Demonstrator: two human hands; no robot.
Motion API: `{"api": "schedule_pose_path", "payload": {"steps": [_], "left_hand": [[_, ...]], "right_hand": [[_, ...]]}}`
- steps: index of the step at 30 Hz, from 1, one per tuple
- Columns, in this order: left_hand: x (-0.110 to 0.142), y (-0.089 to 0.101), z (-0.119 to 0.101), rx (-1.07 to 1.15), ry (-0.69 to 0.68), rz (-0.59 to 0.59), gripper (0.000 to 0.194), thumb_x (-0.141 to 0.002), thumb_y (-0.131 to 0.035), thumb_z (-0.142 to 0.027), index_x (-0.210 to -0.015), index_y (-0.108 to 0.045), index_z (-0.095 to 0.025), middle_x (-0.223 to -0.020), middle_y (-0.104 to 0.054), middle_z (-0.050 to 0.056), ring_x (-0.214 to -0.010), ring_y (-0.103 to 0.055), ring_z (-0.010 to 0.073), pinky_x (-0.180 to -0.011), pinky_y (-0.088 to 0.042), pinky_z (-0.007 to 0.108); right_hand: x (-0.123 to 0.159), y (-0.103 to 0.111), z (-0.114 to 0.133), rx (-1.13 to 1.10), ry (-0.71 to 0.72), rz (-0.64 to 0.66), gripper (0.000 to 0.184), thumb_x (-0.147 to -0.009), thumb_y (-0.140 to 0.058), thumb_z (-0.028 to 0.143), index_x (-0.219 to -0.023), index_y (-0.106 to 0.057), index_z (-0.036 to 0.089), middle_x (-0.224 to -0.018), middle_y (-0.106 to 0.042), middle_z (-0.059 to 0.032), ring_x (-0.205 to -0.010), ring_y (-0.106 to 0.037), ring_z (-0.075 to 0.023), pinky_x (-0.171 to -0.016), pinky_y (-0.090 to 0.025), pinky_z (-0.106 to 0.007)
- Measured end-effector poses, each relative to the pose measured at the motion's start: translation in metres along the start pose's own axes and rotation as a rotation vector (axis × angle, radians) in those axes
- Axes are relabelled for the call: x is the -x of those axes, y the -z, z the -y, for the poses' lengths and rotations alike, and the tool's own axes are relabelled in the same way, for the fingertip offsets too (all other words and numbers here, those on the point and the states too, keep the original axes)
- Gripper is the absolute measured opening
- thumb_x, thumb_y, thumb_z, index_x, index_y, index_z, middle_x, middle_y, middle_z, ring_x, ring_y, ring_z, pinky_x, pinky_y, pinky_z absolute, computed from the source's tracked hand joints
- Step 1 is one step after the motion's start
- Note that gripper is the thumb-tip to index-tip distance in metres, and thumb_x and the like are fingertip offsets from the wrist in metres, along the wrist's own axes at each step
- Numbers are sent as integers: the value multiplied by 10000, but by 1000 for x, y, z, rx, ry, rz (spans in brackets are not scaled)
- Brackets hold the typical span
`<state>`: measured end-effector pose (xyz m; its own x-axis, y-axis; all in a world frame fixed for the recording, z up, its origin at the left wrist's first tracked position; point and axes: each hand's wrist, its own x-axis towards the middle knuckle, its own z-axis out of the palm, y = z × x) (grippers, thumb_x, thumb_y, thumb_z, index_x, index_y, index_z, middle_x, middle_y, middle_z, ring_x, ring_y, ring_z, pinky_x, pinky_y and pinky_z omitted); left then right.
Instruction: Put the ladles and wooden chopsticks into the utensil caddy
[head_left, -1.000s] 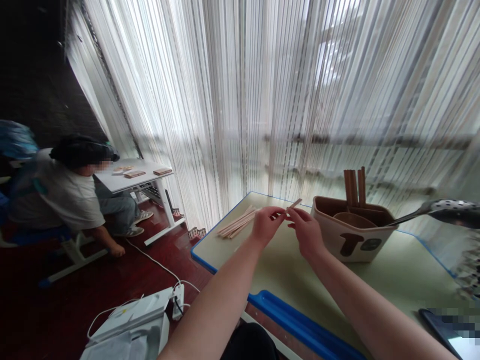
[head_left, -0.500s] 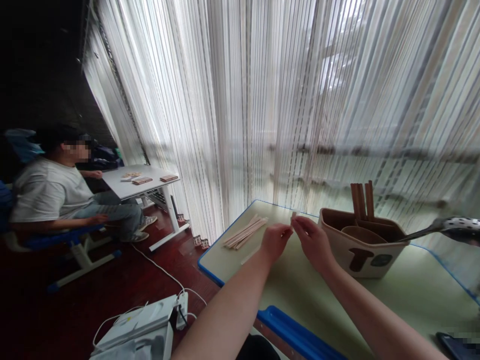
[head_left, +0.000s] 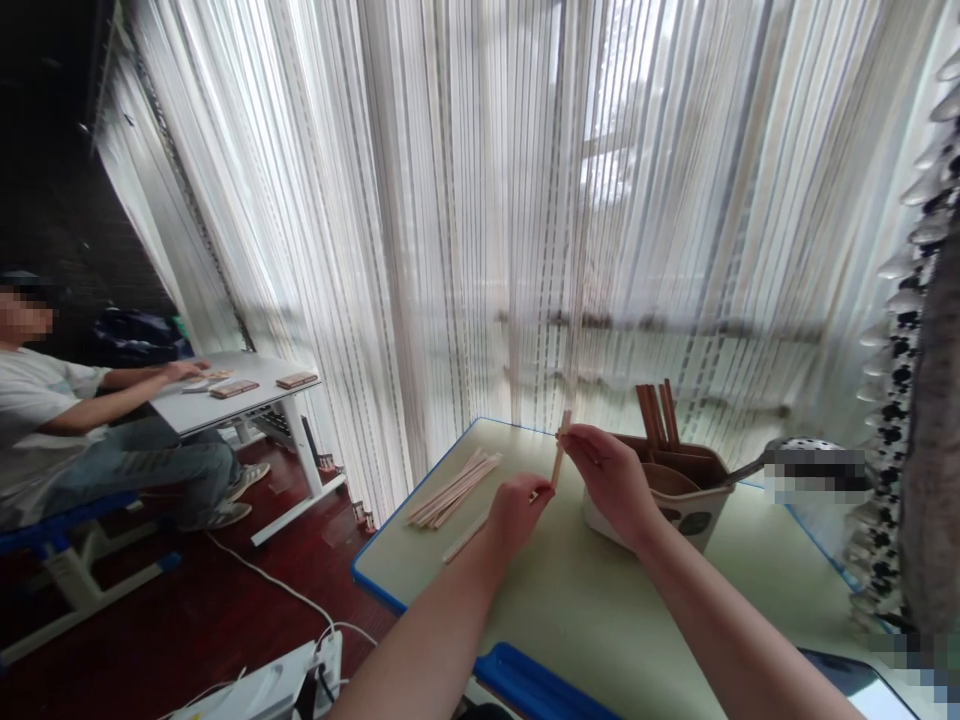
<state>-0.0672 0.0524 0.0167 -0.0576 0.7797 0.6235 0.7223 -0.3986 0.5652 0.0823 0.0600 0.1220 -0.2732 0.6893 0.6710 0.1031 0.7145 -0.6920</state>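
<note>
Upright above the table, a pale wooden chopstick (head_left: pixel 558 466) is gripped by both hands. My left hand (head_left: pixel 519 512) pinches its lower part, and my right hand (head_left: pixel 606 470) closes around it near the top. Whether it is one stick or a joined pair, I cannot tell. Another pale stick (head_left: pixel 461 543) lies on the table, partly hidden by my left wrist. To the left of it is a loose pile of pale wooden chopsticks (head_left: pixel 454 490). Behind my right hand stands a beige utensil holder (head_left: pixel 716 510) with brown chopsticks (head_left: pixel 658 415) and a slotted spoon (head_left: pixel 750 465) in it.
The pale green table (head_left: pixel 555 620) has a blue edge. A phone (head_left: pixel 851 680) lies at its right front. Sheer curtains (head_left: pixel 450 250) hang behind. At the left, a person sits at a white table (head_left: pixel 202 410). A white box (head_left: pixel 255 690) with cables stands lower left.
The view has turned right. My hands have moved apart along the chopstick, left lower and right higher, and more of it shows. The seated person's hands are now together over the white table.
</note>
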Motion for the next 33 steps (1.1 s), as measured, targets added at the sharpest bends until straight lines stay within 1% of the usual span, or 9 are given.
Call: {"api": "schedule_pose_path", "payload": {"steps": [5, 10, 12, 16, 19, 22, 26, 31, 33], "left_hand": [[-3, -3, -10, 118, 66, -68, 182, -755, -616, -288, -886, -667, -172, -845, -687, 49, -714, -615, 144, -653, -501, 270], [-27, 9, -49, 369, 69, -101, 309, -743, -627, -356, -980, -641, -158, -962, -675, 88, -817, -635, 159, -687, -522, 279], [-40, 16, -67, 436, 45, -32, 310, -730, -643, -352, -973, -650, -160, -985, -670, 92, -855, -629, 164, -725, -518, 283], [-61, 19, -91, 628, 22, 244, 358, -693, -686, -331, -1005, -643, -159, -989, -673, 90, -846, -628, 161, -761, -518, 301], [-70, 8, -101, 625, 13, 296, 353, -683, -695, -327, -985, -652, -150, -945, -683, 86, -828, -633, 168, -748, -516, 299], [-75, -9, -111, 541, -3, 219, 260, -737, -638, -343, -901, -679, -145, -841, -698, 70, -786, -643, 168, -731, -509, 284], [-71, -31, -121, 407, -90, 110, 227, -797, -567, -312, -940, -670, -169, -846, -695, 50, -748, -640, 146, -682, -506, 245], [-49, -53, -112, -66, -224, -227, 210, -847, -490, -274, -955, -651, -192, -825, -675, 57, -751, -604, 165, -720, -484, 293], [-41, -59, -105, -177, -288, -304, 210, -848, -488, -244, -985, -635, -185, -851, -671, 69, -792, -599, 183, -756, -473, 321]], "right_hand": [[-10, 32, 23, 92, -40, -37, 190, -796, -540, 356, -854, -622, 195, -822, -689, -60, -793, -648, -205, -726, -498, -340], [-16, 65, 37, 32, -55, -85, 211, -765, -579, 368, -870, -632, 193, -808, -693, -55, -754, -651, -194, -698, -505, -319], [-18, 76, 37, -12, -42, -107, 227, -758, -588, 381, -879, -632, 194, -823, -693, -57, -757, -651, -192, -706, -508, -321], [-22, 94, 35, -83, -14, -161, 223, -745, -608, 385, -849, -633, 190, -818, -694, -58, -763, -651, -191, -711, -515, -323], [-23, 105, 39, -157, 21, -220, 221, -747, -612, 380, -854, -627, 187, -815, -694, -53, -748, -655, -181, -703, -526, -317], [-21, 115, 44, -122, 87, -280, 207, -739, -623, 367, -853, -631, 194, -812, -695, -45, -743, -656, -174, -706, -530, -311], [-20, 125, 45, -29, 99, -328, 193, -749, -607, 357, -852, -635, 197, -809, -694, -52, -732, -658, -181, -696, -535, -312], [-24, 130, 32, 84, 65, -346, 192, -758, -583, 363, -850, -634, 202, -780, -692, -61, -700, -661, -192, -680, -535, -320], [-25, 129, 28, 112, 48, -343, 184, -751, -585, 353, -852, -632, 206, -767, -693, -53, -687, -661, -189, -673, -531, -314]]}}
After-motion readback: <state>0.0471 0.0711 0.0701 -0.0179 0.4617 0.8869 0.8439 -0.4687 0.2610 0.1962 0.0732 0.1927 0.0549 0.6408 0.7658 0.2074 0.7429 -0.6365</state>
